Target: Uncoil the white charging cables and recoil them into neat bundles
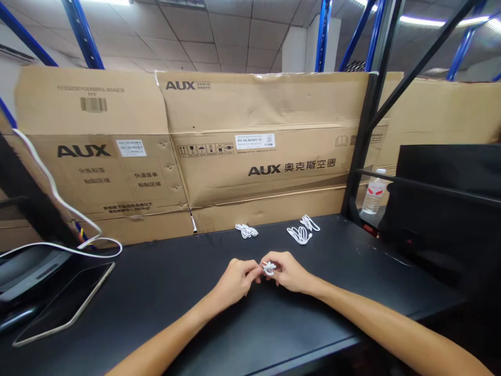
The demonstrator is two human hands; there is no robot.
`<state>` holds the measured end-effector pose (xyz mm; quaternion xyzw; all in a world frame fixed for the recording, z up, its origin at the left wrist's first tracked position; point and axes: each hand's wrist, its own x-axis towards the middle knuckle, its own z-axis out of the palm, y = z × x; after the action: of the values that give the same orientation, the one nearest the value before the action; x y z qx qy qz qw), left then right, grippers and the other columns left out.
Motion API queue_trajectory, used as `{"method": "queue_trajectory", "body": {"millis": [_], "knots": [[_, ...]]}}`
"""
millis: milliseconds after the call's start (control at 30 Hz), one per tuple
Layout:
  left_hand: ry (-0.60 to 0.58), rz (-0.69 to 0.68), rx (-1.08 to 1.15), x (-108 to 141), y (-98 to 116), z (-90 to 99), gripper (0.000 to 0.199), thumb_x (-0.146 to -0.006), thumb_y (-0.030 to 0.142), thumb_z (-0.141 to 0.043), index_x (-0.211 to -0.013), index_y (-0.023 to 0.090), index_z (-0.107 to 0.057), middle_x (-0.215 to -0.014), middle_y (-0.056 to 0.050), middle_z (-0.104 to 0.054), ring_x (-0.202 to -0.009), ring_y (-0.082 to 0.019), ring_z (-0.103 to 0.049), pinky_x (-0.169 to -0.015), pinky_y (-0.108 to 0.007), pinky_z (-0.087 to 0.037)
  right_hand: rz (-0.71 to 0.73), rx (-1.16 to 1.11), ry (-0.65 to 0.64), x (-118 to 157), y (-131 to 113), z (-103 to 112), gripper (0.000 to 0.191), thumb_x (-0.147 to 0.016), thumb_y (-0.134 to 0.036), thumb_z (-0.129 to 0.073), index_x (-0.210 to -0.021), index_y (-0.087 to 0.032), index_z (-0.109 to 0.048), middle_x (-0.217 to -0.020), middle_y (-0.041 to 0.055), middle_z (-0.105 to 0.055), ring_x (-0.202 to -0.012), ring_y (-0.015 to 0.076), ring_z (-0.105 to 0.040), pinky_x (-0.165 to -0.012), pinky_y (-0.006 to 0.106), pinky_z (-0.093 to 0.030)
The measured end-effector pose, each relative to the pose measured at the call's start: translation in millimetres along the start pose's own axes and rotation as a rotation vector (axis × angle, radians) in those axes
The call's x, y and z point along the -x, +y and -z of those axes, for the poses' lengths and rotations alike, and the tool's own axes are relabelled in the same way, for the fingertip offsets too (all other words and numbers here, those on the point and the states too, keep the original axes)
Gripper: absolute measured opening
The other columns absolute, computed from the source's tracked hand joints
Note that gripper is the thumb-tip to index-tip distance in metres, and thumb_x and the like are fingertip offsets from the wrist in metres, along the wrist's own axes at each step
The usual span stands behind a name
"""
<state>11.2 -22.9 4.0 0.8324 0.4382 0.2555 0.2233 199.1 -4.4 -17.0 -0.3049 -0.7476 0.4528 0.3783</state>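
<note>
My right hand (287,270) is closed around a small bundle of white cable (269,268) above the black table (195,334). Beside it, my left hand (236,282) has its fingers pinched together at the left edge of the bundle; whether a bit of cable is between them is too small to tell. Farther back on the table lie a coiled white cable (246,231), a looser looped one (299,235) and another just behind it (310,223).
A tablet (66,303) lies at the left, near a black device (33,271) and a loose white cord (55,190). Cardboard panels (258,115) stand along the back. At the right are a black metal post (362,136), a water bottle (374,192) and a dark screen (446,209).
</note>
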Motion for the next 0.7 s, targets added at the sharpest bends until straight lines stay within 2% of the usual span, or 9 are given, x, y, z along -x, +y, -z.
{"method": "queue_trajectory", "body": {"millis": [67, 133, 200, 300, 400, 467, 533, 633, 700], "knots": [[-0.131, 0.135, 0.211, -3.2, -0.8, 4.8, 0.046, -0.092, 0.047, -0.035, -0.076, 0.013, -0.061, -0.067, -0.003, -0.068, -0.034, -0.006, -0.048, -0.037, -0.018, -0.030, 0.048, 0.029, -0.004, 1.0, -2.0, -1.5, 0.020, -0.082, -0.037, -0.056, -0.086, -0.017, -0.060, -0.070, -0.0002, -0.059, -0.054, 0.0098, -0.053, -0.048, 0.021, -0.044], [-0.147, 0.150, 0.234, -3.9, -3.6, 7.1, 0.048, -0.092, 0.049, -0.034, -0.078, 0.012, -0.062, -0.070, -0.004, -0.069, -0.034, -0.006, -0.048, -0.036, -0.018, -0.029, 0.020, -0.008, -0.022, 0.3, -2.5, -2.1, 0.023, -0.082, -0.039, -0.054, -0.088, -0.017, -0.058, -0.065, -0.0014, -0.057, -0.051, 0.0100, -0.054, -0.045, 0.021, -0.045], [-0.023, 0.025, 0.053, -1.8, -8.2, 6.0, 0.039, -0.092, 0.042, -0.037, -0.087, 0.013, -0.063, -0.072, -0.005, -0.069, -0.043, -0.009, -0.056, -0.043, -0.019, -0.037, -0.051, -0.087, -0.041, -1.5, -1.0, -1.7, 0.026, -0.081, -0.042, -0.056, -0.087, -0.017, -0.055, -0.063, -0.0023, -0.057, -0.045, 0.0090, -0.052, -0.039, 0.019, -0.042], [0.155, -0.274, -0.346, 4.1, -15.2, 0.8, 0.025, -0.093, 0.028, -0.040, -0.097, 0.015, -0.061, -0.074, -0.007, -0.068, -0.061, -0.016, -0.063, -0.056, -0.024, -0.044, -0.149, -0.203, -0.087, -3.8, 2.0, 0.6, 0.031, -0.078, -0.046, -0.058, -0.080, -0.015, -0.054, -0.063, -0.0009, -0.059, -0.039, 0.0078, -0.050, -0.033, 0.018, -0.038], [0.138, -0.438, -0.502, 7.1, -16.8, -4.0, 0.028, -0.093, 0.020, -0.035, -0.085, 0.014, -0.061, -0.072, -0.008, -0.065, -0.061, -0.018, -0.062, -0.056, -0.026, -0.044, -0.211, -0.266, -0.134, -4.0, 3.0, 3.0, 0.032, -0.077, -0.046, -0.058, -0.075, -0.014, -0.055, -0.059, -0.0001, -0.059, -0.036, 0.0070, -0.046, -0.032, 0.018, -0.036], [0.138, -0.357, -0.392, 5.8, -13.9, -6.1, 0.030, -0.093, 0.022, -0.034, -0.079, 0.014, -0.060, -0.068, -0.007, -0.064, -0.058, -0.016, -0.060, -0.055, -0.025, -0.044, -0.206, -0.250, -0.119, -3.5, 2.6, 3.6, 0.029, -0.077, -0.043, -0.058, -0.077, -0.014, -0.056, -0.061, -0.0003, -0.058, -0.037, 0.0066, -0.045, -0.032, 0.018, -0.036], [0.096, -0.133, -0.116, 2.5, -9.8, -7.4, 0.032, -0.093, 0.029, -0.036, -0.074, 0.015, -0.057, -0.062, -0.004, -0.062, -0.047, -0.012, -0.056, -0.048, -0.022, -0.041, -0.132, -0.171, -0.064, -3.1, 1.7, 3.0, 0.025, -0.078, -0.039, -0.058, -0.083, -0.015, -0.057, -0.065, -0.0010, -0.057, -0.042, 0.0068, -0.046, -0.036, 0.018, -0.038], [-0.054, 0.170, 0.339, -2.8, -5.6, -6.8, 0.036, -0.090, 0.041, -0.040, -0.071, 0.013, -0.055, -0.059, -0.001, -0.062, -0.033, -0.005, -0.043, -0.036, -0.018, -0.029, -0.007, -0.082, 0.006, -3.0, -0.3, 1.0, 0.022, -0.079, -0.037, -0.058, -0.088, -0.017, -0.057, -0.072, -0.0007, -0.056, -0.053, 0.0085, -0.050, -0.044, 0.019, -0.043], [-0.107, 0.214, 0.437, -4.4, -5.5, -5.1, 0.040, -0.089, 0.045, -0.041, -0.072, 0.012, -0.055, -0.061, -0.002, -0.063, -0.032, -0.004, -0.040, -0.035, -0.018, -0.025, 0.001, -0.083, 0.010, -3.4, -0.9, 0.3, 0.022, -0.080, -0.038, -0.057, -0.087, -0.017, -0.057, -0.072, -0.0004, -0.056, -0.055, 0.0091, -0.051, -0.045, 0.019, -0.043]]}}
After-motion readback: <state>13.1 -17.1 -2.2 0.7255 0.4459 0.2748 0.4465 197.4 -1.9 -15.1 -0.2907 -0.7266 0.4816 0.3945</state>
